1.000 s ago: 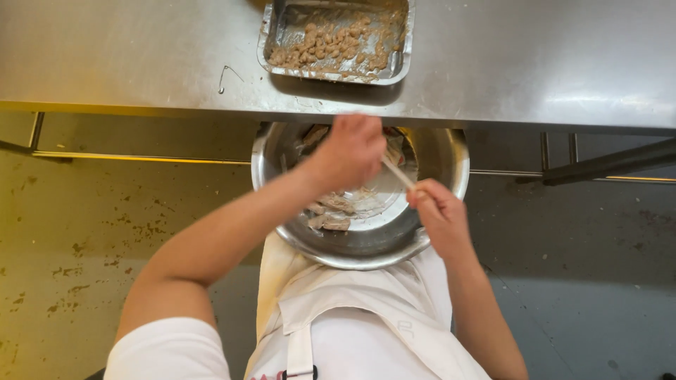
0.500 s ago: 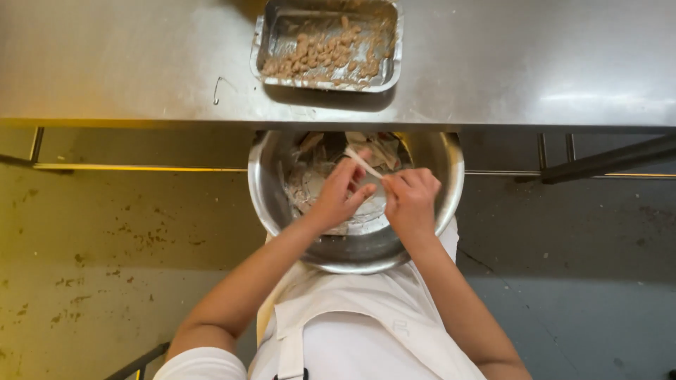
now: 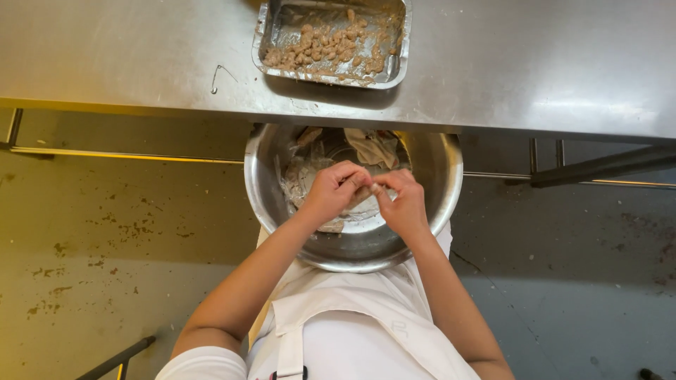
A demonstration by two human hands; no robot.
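Both hands have drawn together since half a second ago. Over the round shiny steel bowl (image 3: 436, 211), the left hand (image 3: 331, 193) pinches a small pale floury piece (image 3: 371, 190) with curled fingers; the right hand (image 3: 403, 204) pinches its other end. Beyond, a rectangular metal tray of coated bits (image 3: 331, 42) sits on the steel surface (image 3: 528, 63).

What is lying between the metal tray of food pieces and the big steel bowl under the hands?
In the head view, only bare steel table top and its front edge separate the tray from the bowl, which sits lower, partly under that edge.
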